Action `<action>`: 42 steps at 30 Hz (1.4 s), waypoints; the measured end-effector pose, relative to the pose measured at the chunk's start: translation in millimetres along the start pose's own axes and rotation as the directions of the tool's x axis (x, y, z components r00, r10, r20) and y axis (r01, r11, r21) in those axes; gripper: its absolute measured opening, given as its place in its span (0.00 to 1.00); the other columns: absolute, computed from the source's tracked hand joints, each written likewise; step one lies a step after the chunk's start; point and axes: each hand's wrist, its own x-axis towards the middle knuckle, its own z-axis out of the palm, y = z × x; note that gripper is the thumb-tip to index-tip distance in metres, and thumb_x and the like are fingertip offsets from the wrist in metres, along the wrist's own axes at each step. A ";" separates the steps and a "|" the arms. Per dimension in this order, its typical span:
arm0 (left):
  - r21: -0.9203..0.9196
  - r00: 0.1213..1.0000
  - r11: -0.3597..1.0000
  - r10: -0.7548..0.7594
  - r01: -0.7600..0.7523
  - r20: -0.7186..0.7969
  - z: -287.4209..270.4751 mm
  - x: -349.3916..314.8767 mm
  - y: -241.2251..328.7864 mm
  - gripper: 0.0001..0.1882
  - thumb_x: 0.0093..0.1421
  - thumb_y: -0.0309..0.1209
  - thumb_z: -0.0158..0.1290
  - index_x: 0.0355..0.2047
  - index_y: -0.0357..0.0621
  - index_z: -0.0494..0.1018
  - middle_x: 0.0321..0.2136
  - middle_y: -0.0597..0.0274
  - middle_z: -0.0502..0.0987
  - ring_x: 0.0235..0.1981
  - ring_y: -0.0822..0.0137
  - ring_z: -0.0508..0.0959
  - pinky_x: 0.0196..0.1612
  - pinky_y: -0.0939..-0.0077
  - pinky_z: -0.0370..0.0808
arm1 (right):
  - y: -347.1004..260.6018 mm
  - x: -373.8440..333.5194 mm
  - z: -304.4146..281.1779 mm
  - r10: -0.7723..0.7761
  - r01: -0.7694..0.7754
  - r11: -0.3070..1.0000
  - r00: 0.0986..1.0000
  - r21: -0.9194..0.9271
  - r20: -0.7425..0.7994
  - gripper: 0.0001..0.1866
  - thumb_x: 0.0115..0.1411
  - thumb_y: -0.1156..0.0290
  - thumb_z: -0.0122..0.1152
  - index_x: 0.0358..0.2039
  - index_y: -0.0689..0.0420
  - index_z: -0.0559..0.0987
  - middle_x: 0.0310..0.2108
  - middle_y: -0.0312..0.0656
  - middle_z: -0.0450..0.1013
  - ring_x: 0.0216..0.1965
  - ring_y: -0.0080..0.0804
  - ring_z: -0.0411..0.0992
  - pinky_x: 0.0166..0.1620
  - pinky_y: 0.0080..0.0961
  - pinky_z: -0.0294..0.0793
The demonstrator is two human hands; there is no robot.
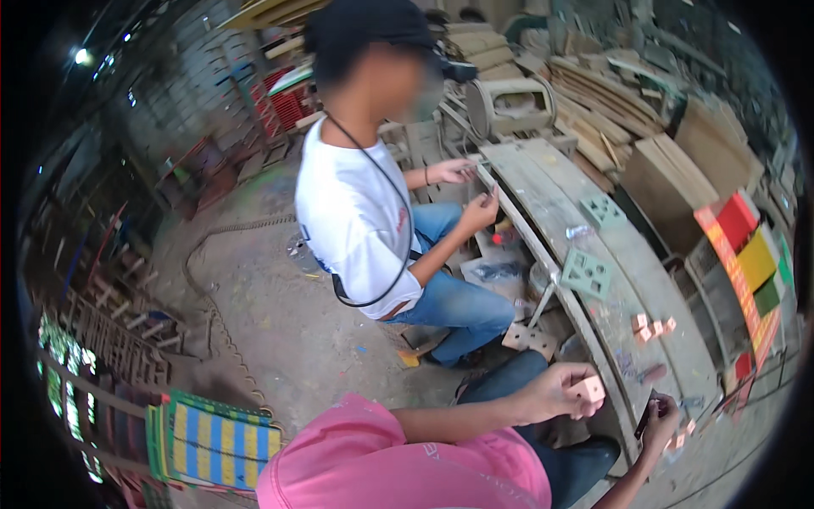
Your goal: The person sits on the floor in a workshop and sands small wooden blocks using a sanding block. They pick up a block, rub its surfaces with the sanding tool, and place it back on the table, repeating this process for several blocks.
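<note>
My left hand (pixel 555 397) is closed around a small pale wooden block (pixel 590 388) with a dark hole in its face, held up just off the near edge of the workbench (pixel 623 293). To its right, my right hand (pixel 660 422) is closed over the bench near a small dark thing (pixel 651 409), too unclear to name. Loose wooden blocks (pixel 643 333) form a small cluster farther along the bench. A few more blocks (pixel 678 441) lie beside my right hand. Between these groups rests a short brownish object (pixel 651 374).
Two green plates with shaped cut-outs (pixel 586 273) lie on the bench. A co-worker in a white shirt (pixel 352 212) sits at its far left side, both hands raised. Stacked boards (pixel 606 102) stand behind. Colourful panels (pixel 750 259) are at right; striped panels (pixel 222 441) at lower left.
</note>
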 end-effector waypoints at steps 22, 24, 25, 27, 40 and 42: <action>-0.221 0.997 0.973 -0.078 0.069 -0.029 25.1 -23.2 -9.0 0.30 0.58 0.27 0.52 0.59 0.31 0.58 0.46 0.53 0.68 0.40 0.63 0.71 0.43 0.69 0.71 | 98.9 54.5 10.9 -0.048 0.014 0.995 0.937 -0.100 -0.346 0.16 0.50 0.73 0.64 0.40 0.65 0.78 0.36 0.52 0.78 0.40 0.44 0.77 0.44 0.35 0.74; -0.201 0.994 0.975 -0.105 0.098 -0.021 29.5 -20.4 -21.2 0.26 0.61 0.27 0.51 0.59 0.33 0.59 0.44 0.54 0.68 0.39 0.63 0.71 0.41 0.73 0.72 | 56.8 22.5 -24.7 0.069 -0.055 0.997 0.920 0.047 -0.386 0.13 0.54 0.73 0.63 0.39 0.64 0.79 0.34 0.47 0.79 0.34 0.31 0.77 0.41 0.26 0.75; -0.208 0.989 0.966 -0.144 0.151 0.044 29.3 -15.2 -29.0 0.26 0.62 0.27 0.51 0.59 0.34 0.60 0.44 0.54 0.69 0.38 0.64 0.73 0.39 0.73 0.73 | 71.1 12.4 -43.6 0.122 -0.067 0.988 0.886 0.136 -0.448 0.10 0.56 0.72 0.62 0.37 0.64 0.79 0.30 0.46 0.79 0.30 0.28 0.78 0.36 0.24 0.75; -0.223 0.975 0.949 -0.208 0.221 0.081 31.0 -7.7 -43.2 0.23 0.64 0.29 0.52 0.57 0.36 0.62 0.43 0.54 0.72 0.34 0.65 0.76 0.34 0.75 0.74 | 84.8 -13.1 -76.1 0.165 -0.102 0.985 0.814 0.142 -0.557 0.09 0.56 0.72 0.62 0.35 0.64 0.80 0.26 0.45 0.79 0.27 0.27 0.77 0.34 0.23 0.75; -0.216 0.897 0.871 -0.429 0.441 0.103 37.6 48.0 -85.5 0.26 0.67 0.34 0.45 0.61 0.31 0.56 0.48 0.55 0.69 0.41 0.58 0.77 0.44 0.70 0.75 | 91.6 -51.6 -31.2 -0.090 -0.133 0.932 0.816 -0.337 -0.571 0.20 0.47 0.67 0.70 0.39 0.60 0.77 0.36 0.47 0.72 0.42 0.45 0.67 0.47 0.37 0.66; -0.131 0.920 0.911 -0.382 0.391 0.090 40.7 51.5 -85.3 0.26 0.65 0.30 0.47 0.60 0.30 0.57 0.49 0.52 0.69 0.45 0.55 0.76 0.48 0.67 0.74 | 89.1 -45.0 -26.9 -0.096 -0.137 0.922 0.826 -0.363 -0.555 0.22 0.46 0.66 0.70 0.42 0.60 0.76 0.37 0.47 0.71 0.45 0.47 0.66 0.49 0.39 0.65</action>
